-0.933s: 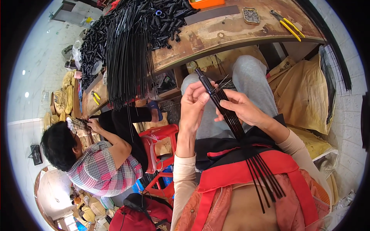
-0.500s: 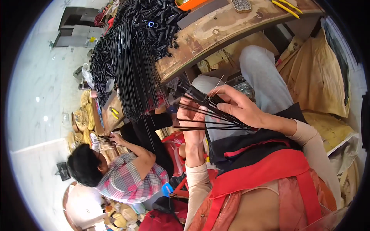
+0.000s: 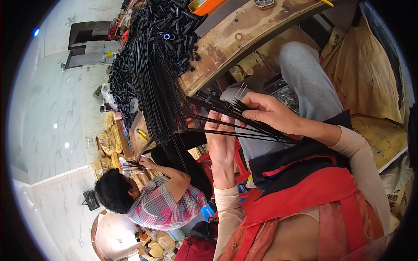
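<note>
In front of my lap, a cylindrical black plastic hub is tilted, with several thin black umbrella ribs fanning out below it. My left hand is closed around the hub's underside, its palm upward and some fingers hidden behind the ribs. From the right, my right hand pinches a small bunch of ribs beside the hub with thumb and forefinger. Thin bare metal ends stick up between the two hands.
On the wooden bench lie a heap of black plastic pieces, a long bundle of black ribs and an orange tray. A co-worker in a checked shirt handles similar ribs at the left. A brown sack stands at the right.
My right thumb and forefinger have drawn in closer on the ribs beside the hub. The hub and ribs have tilted slightly. The whole view has shifted a little.
</note>
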Demonstrator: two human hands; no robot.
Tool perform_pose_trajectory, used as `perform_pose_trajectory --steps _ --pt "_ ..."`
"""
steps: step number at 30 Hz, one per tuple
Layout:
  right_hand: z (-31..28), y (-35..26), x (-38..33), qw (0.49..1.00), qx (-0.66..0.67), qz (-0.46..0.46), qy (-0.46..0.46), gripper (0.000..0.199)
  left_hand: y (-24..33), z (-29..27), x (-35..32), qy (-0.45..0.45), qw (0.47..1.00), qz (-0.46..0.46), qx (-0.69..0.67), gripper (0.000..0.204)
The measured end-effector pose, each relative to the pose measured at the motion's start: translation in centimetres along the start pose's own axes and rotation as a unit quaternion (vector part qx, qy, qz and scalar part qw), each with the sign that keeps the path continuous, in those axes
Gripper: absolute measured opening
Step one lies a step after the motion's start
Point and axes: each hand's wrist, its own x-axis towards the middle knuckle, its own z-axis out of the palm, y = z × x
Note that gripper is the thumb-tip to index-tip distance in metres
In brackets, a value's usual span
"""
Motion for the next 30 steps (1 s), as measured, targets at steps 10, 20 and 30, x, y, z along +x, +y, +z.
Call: perform_pose_trajectory --steps 10,20,30 --pt "-0.9 0.5 0.3 1.000 0.023 0.016 0.006 0.011 -0.8 -0.9 1.4 -0.013 1.000 -0.002 -0.003 0.033" --pt "-1.1 1.1 0.1 0.998 0.049 0.025 0.025 0.009 -0.9 -2.0 1.8 -0.031 0.999 -0.003 0.030 0.032" --pt "-0.8 1.0 -0.6 0.998 0.040 0.026 0.044 0.008 -0.9 -1.7 1.4 -0.047 0.998 -0.014 -0.030 0.041"
